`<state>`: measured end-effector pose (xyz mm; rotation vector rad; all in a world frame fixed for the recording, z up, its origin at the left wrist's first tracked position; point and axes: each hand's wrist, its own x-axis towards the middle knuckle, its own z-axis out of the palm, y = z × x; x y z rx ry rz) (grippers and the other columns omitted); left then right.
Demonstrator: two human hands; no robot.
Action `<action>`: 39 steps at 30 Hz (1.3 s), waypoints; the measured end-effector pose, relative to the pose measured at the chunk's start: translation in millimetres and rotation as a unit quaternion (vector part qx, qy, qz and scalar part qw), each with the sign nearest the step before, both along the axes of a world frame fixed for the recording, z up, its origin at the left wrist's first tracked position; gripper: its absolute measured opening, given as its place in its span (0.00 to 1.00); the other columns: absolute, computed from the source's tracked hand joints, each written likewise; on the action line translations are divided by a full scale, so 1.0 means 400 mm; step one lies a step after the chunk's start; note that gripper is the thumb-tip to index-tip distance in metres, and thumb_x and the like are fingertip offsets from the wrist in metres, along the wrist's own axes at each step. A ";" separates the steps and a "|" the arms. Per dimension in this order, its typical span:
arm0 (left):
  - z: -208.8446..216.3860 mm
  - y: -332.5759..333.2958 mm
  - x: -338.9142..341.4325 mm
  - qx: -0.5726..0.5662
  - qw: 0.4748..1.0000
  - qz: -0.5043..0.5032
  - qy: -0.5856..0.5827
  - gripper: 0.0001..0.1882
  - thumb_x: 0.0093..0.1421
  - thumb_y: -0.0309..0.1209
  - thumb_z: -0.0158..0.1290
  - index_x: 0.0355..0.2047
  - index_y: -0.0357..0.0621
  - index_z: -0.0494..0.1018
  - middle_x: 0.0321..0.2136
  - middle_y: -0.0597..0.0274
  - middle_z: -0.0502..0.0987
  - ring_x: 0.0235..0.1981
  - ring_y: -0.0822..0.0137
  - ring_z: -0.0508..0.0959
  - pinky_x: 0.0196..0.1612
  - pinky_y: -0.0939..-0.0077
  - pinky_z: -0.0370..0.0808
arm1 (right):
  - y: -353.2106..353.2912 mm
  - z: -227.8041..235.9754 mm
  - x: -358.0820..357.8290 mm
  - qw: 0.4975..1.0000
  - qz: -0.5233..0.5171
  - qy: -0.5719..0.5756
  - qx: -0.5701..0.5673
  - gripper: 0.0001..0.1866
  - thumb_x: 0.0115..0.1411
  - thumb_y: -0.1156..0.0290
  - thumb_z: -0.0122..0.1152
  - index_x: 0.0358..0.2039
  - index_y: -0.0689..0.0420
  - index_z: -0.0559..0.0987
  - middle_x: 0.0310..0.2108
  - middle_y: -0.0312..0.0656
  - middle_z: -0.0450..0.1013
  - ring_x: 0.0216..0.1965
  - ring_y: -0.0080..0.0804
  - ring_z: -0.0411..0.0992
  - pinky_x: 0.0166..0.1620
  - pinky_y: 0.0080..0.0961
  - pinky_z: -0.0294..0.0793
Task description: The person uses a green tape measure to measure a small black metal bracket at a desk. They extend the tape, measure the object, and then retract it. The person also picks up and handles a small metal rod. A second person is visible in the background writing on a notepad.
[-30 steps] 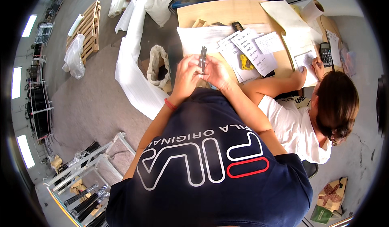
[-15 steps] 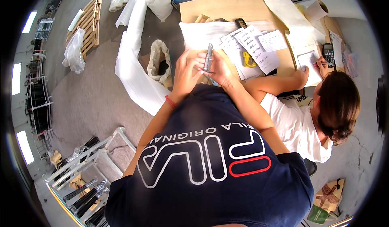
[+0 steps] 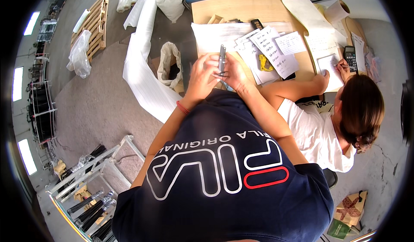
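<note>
We see one wooden desk [image 3: 241, 9] ahead of us, the largest thing near our hands. Well apart on the left stands one slatted pallet [image 3: 98, 24]. One co-worker [image 3: 317, 129] in white sits on our right, writing on paper. One open pale sack [image 3: 163, 67] stands left of the desk. On the desk we count one roll [image 3: 337, 11] and one black calculator [image 3: 350, 60], both toward the right; papers overlap too much for us to count.

Our two hands meet at the desk's near edge: the left hand [image 3: 202, 76] curls its bent fingers onto the metal piece's lower end, and the right hand [image 3: 234, 74] holds the piece narrowly along its right side. One yellow object [image 3: 265, 63] lies on the papers.

The single grey metal piece [image 3: 222, 60] is between our fingers, its long axis running away from our chest, its free end pointing across the desk. One red bracelet [image 3: 182, 107] rings our left wrist.
</note>
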<state>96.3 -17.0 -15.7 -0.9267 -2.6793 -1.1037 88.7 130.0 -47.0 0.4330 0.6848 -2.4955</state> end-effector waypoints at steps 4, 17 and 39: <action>0.003 0.004 0.006 0.011 1.000 0.000 0.001 0.14 0.39 0.25 0.60 0.29 0.47 0.72 0.51 0.52 0.58 0.51 0.51 0.60 0.53 0.59 0.57 | -0.004 0.023 0.008 0.999 0.026 0.005 0.021 0.28 0.62 0.52 0.20 0.43 0.56 0.71 0.35 0.40 0.74 0.32 0.25 0.71 0.31 0.22 0.68; -0.004 0.007 0.009 0.054 0.998 -0.024 -0.007 0.09 0.38 0.24 0.60 0.22 0.47 0.72 0.50 0.55 0.61 0.49 0.56 0.63 0.55 0.60 0.56 | -0.016 0.007 0.012 0.997 0.035 0.073 -0.013 0.27 0.63 0.53 0.23 0.44 0.59 0.67 0.38 0.42 0.72 0.35 0.26 0.71 0.31 0.20 0.71; -0.053 -0.024 -0.007 0.203 0.940 0.081 -0.261 0.17 0.55 0.24 0.45 0.46 0.35 0.62 0.41 0.52 0.69 0.40 0.66 0.71 0.41 0.76 0.69 | -0.014 0.040 0.025 0.993 0.106 0.025 0.043 0.22 0.61 0.58 0.31 0.41 0.58 0.72 0.33 0.39 0.74 0.35 0.28 0.73 0.41 0.27 0.73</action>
